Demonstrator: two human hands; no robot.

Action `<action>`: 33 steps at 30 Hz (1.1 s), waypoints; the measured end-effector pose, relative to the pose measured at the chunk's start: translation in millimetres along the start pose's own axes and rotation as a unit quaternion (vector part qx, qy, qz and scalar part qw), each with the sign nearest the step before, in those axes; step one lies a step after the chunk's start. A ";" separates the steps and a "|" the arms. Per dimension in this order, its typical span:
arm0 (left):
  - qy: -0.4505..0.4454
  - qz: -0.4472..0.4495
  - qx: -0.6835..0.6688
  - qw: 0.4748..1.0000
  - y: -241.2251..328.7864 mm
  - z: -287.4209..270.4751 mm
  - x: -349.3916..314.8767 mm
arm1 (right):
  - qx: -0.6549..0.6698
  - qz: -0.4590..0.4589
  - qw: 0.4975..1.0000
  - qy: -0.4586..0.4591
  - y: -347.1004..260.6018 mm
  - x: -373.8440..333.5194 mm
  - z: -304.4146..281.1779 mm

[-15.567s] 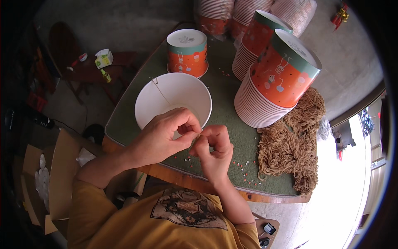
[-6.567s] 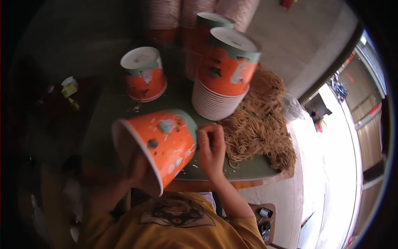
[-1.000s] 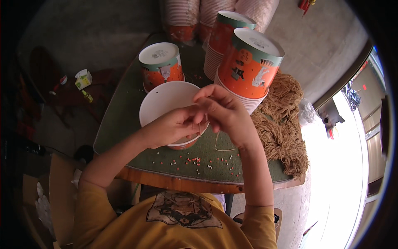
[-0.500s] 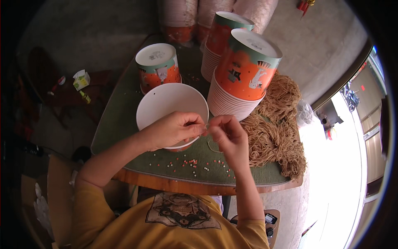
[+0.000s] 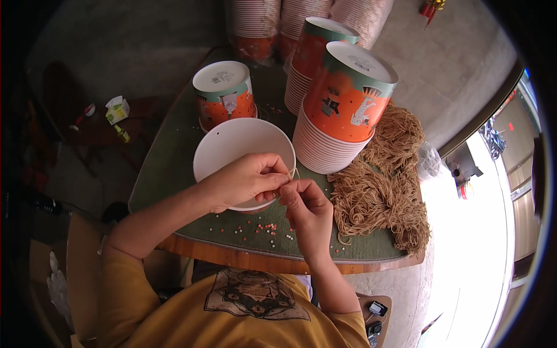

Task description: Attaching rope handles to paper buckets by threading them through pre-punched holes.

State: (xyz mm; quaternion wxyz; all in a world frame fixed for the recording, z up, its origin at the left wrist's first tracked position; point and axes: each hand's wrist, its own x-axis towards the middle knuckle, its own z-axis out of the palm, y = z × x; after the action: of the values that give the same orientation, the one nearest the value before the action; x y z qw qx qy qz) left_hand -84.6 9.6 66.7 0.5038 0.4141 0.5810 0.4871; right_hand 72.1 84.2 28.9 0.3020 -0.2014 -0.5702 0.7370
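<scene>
A paper bucket [image 5: 241,139] stands mouth up on the table, pale inside, with a small hole near its far rim. My left hand [image 5: 249,180] reaches over its near rim, thumb and fingers pinched on a thin tan cord [image 5: 295,173]. A short bit of that cord sticks up beside the fingertips. Just below and right, my right hand [image 5: 309,211] is closed in a pinch, its fingertips meeting the left ones at the cord. The fingers hide most of the cord and the rim there.
Small white and orange beads [image 5: 270,227] lie scattered along the green table top [image 5: 174,174]. An upturned orange bucket [image 5: 226,98] stands behind. Tall stacks of buckets [image 5: 342,110] rise at the right, beside a heap of tan cords [image 5: 377,197]. A tissue box [image 5: 117,110] sits far left.
My right hand has moved left and down, turning in below the left fingertips. The cord loop that hung under the hands no longer shows; a short bit now stands above them.
</scene>
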 end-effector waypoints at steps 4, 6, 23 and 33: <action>-0.029 -0.008 -0.060 0.998 1.4 -2.5 -2.1 | -0.047 -0.050 0.998 0.013 7.2 -1.7 1.6; -0.032 -0.011 -0.068 0.997 2.3 -4.3 -3.9 | -0.066 -0.077 0.995 0.010 13.2 -1.1 -1.0; -0.008 0.039 -0.012 0.999 3.6 -2.0 -13.0 | -0.081 -0.138 0.987 0.003 -10.1 8.1 -12.8; 0.003 0.099 0.129 0.987 3.9 0.4 -16.5 | -0.279 -0.114 0.954 -0.003 -2.1 11.7 -7.5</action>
State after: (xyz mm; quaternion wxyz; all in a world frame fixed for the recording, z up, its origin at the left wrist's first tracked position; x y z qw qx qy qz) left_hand -81.8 -5.7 73.5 0.3937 0.5292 0.5970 0.4567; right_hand 68.7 97.8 29.5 0.3139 -0.2092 -0.7730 0.5101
